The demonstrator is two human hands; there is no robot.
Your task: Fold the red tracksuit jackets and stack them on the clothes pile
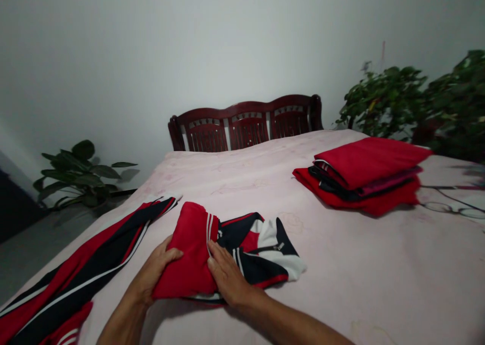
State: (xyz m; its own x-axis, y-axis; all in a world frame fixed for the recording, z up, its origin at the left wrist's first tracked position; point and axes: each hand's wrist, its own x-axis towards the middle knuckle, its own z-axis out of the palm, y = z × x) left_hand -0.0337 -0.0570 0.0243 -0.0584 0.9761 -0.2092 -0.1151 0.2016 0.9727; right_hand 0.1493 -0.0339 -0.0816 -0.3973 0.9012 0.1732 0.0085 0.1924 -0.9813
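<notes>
The left hand (161, 264) is partly closed on the left edge of a red, navy and white zip-up fabric jacket (189, 254), its thumb on top of the red part and its other fingers mostly hidden, so how tightly they are closed I cannot tell; the right hand (227, 274) is open and laid palm down, its fingers close together and touching the jacket beside two white stripes on the red part; the jacket lies partly folded at the near middle of a bed with a pale pink, faintly patterned cloth cover (341, 284), its red part to the left and its navy and white part, with a short stretch of zip, to the right.

Left of the jacket and apart from it lies a long navy and red fabric garment with white stripes (102, 259); at its near end is a red fabric piece with white stripes (74, 325); farther off to the right sits a stack of folded red, dark and magenta cloth (367, 173), with thin-framed eyeglasses (450, 208) just right of it; beyond the bed's far edge stands a dark reddish-brown carved wooden headboard (246, 125), a broad-leaved green plant (81, 170) to the left and bushy green plants (397, 100) to the right, before a pale plain wall (227, 42).
</notes>
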